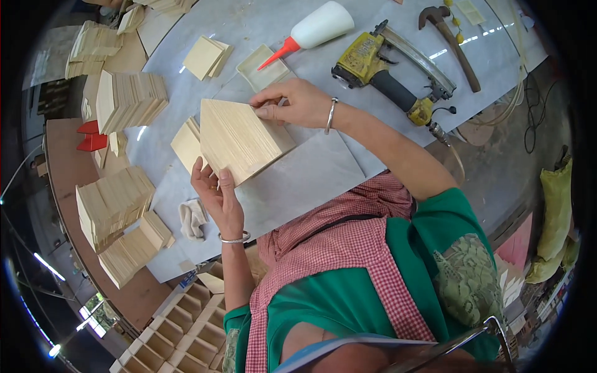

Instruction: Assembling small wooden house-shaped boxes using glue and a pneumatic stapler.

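Note:
A pale wooden piece with a pointed, house-like outline [239, 140] is held between my two hands above the table. My left hand [219, 196] grips its lower left corner, thumb in front and fingers behind. At its upper right edge, my right hand [295, 104] pinches it between thumb and fingers. Whether the piece is solid or hollow I cannot tell. Partly hidden behind it lie small flat wooden panels [186, 144]. Just beyond my right hand sits a shallow square dish [264, 69], and the red nozzle of a white glue bottle [323, 25] rests across it.
A yellow and black nail gun [367, 59] with an air hose and a hammer [454, 46] lie at the right. Stacks of cut wood panels [134, 102] line the left side. A white cloth [193, 219] lies near my left wrist. Below stand several open wooden boxes [168, 329].

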The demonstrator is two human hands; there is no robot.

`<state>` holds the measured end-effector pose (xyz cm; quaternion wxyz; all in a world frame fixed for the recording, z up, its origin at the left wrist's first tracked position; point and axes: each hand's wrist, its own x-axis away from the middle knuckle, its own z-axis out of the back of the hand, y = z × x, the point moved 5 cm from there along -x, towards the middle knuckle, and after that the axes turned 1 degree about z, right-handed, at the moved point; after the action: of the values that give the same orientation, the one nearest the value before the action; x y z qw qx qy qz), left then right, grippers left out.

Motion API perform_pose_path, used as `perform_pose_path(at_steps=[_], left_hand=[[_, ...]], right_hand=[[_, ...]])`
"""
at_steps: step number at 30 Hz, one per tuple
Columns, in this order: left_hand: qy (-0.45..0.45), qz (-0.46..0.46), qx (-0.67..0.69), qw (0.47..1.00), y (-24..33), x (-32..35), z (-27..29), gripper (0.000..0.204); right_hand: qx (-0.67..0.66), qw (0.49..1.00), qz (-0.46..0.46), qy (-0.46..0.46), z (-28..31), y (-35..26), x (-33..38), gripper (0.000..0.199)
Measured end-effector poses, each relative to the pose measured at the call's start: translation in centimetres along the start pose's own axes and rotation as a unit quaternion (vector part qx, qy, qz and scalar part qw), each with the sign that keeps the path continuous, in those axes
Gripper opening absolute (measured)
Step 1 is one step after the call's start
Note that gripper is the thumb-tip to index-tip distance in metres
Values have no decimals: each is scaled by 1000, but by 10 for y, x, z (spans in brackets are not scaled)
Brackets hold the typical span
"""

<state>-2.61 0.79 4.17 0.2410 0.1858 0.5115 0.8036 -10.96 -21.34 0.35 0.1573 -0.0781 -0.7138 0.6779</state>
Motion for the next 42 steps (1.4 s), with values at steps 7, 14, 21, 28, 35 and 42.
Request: perform_pose_path(at_steps=[7, 14, 21, 28, 35, 42], left_hand=[[-54, -34, -66, 996, 16, -5, 13, 50], [-49, -320, -367, 872, 67, 24, -36, 35], [-90, -355, -396, 842, 73, 35, -62, 36], [-87, -360, -406, 836, 71, 35, -65, 38], [-90, -372, -404, 831, 70, 33, -67, 38], [-72, -359, -404, 838, 70, 35, -63, 35]], right_hand=[[-163, 985, 35, -29, -19, 19, 36, 28], [-158, 987, 28, -29, -15, 26, 39, 26], [-151, 987, 58, -21, -17, 27, 38, 25], [-161, 984, 71, -24, -19, 31, 40, 24], [-120, 987, 105, 22, -7, 22, 49, 21], [486, 778, 203, 343, 84, -24, 127, 40]])
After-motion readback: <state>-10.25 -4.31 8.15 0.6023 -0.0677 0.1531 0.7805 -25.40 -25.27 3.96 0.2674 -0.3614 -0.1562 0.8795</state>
